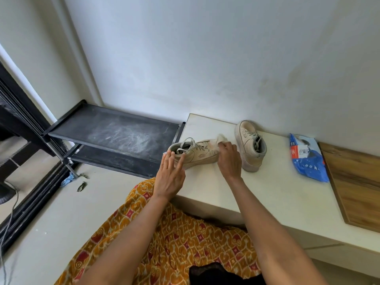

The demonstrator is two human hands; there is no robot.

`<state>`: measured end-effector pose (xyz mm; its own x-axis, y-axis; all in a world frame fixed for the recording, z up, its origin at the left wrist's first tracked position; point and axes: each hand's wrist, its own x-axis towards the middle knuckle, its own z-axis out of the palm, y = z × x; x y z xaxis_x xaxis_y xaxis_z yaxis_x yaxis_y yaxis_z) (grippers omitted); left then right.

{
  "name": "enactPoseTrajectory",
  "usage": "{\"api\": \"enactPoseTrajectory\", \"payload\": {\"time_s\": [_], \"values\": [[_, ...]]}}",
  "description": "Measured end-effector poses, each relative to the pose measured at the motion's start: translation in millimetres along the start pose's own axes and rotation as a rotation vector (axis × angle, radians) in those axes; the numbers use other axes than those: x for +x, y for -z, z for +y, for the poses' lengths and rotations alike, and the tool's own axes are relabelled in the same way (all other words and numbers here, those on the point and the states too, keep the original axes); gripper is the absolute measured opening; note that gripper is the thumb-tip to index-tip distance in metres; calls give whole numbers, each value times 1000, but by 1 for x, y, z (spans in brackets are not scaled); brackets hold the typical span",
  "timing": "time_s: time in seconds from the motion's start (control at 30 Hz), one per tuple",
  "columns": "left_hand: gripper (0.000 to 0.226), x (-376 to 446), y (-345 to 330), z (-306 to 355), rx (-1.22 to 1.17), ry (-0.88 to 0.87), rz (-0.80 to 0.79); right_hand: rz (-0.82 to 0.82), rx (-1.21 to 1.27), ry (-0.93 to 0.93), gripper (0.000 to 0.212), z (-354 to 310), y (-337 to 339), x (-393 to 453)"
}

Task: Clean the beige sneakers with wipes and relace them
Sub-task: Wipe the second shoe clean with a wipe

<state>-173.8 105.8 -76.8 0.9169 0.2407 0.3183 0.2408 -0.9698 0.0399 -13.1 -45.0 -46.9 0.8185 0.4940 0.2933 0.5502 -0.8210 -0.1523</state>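
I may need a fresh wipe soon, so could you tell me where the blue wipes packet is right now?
In the head view, the blue wipes packet lies on the white counter, right of the second sneaker, against the wooden board.

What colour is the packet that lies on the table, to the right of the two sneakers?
The packet is blue with a red and white label, seen in the head view.

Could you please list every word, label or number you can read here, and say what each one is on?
"T257", roughly, and uncertain: on the red label of the blue wipes pack; it reads sideways.
The white sticker on the pack: a barcode and small print, too small to read.
The two beige sneakers: no legible text.
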Motion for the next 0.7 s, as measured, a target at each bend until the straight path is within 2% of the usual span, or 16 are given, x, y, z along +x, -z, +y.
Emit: {"api": "enactPoseTrajectory", "payload": {"time_s": [0.1, 0.17, 0.33, 0.5, 0.6, 0.7], "values": [[55, 0, -5, -4, -5, -7, 41, -110, 41, 64, 35, -3, -10, 1], [55, 1, -6, -5, -8, -12, 56, -153, 56, 10, 45, -1, -12, 7], [53, 0, -4, -2, -23, -7, 73, -277, 68, -118, 44, 5, -7, 38], [52, 2, -3, -4, -55, -7, 85, -363, 347, -411, 41, -1, -8, 45], [51, 2, 2, -3, -87, 0, 104, -330, 614, -671, 43, 0, -7, 47], [49, 4, 7, 0, -154, 40, 88, -286, 656, -780, 41, 6, -10, 41]]}}
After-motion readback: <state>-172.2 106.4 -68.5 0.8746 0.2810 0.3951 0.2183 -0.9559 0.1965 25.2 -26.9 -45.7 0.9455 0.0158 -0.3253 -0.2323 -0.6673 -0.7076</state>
